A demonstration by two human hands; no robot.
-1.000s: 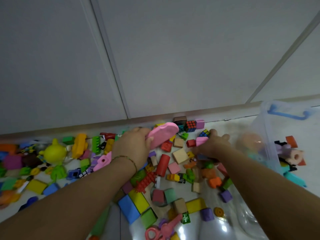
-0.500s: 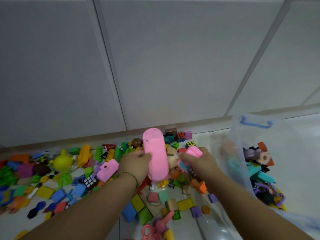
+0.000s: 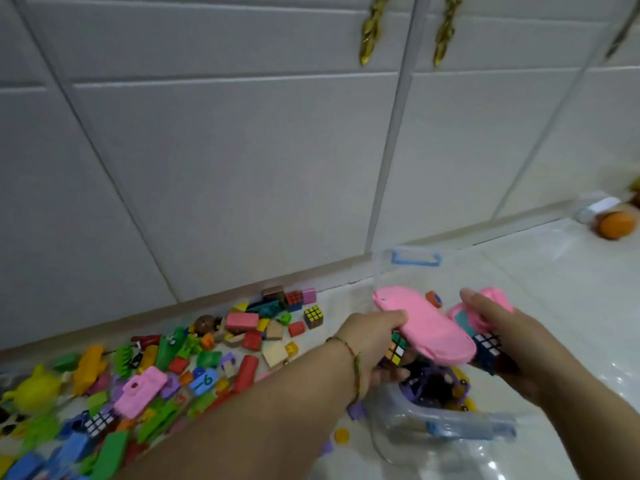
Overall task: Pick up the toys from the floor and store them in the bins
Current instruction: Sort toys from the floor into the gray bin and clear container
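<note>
My left hand (image 3: 372, 337) grips a long pink oval toy (image 3: 426, 327) and a small puzzle cube (image 3: 397, 348), held over the clear plastic bin (image 3: 450, 424). My right hand (image 3: 498, 337) holds a small pink toy (image 3: 485, 306) and a dark puzzle cube (image 3: 486, 348) above the same bin. Dark and purple toys lie inside the bin, partly hidden by my hands. A heap of coloured blocks, cubes and figures (image 3: 207, 355) covers the floor at the left.
White cabinet doors (image 3: 242, 150) with gold handles (image 3: 369, 32) stand just behind the pile. An orange ball (image 3: 614, 226) and a white object lie at the far right by the cabinet. Glossy tile floor (image 3: 554, 271) stretches right of the bin.
Both hands have swung right, from over the toy pile to above the bin, carrying the pink toys and cubes. The view has turned right and up, showing cabinet handles.
</note>
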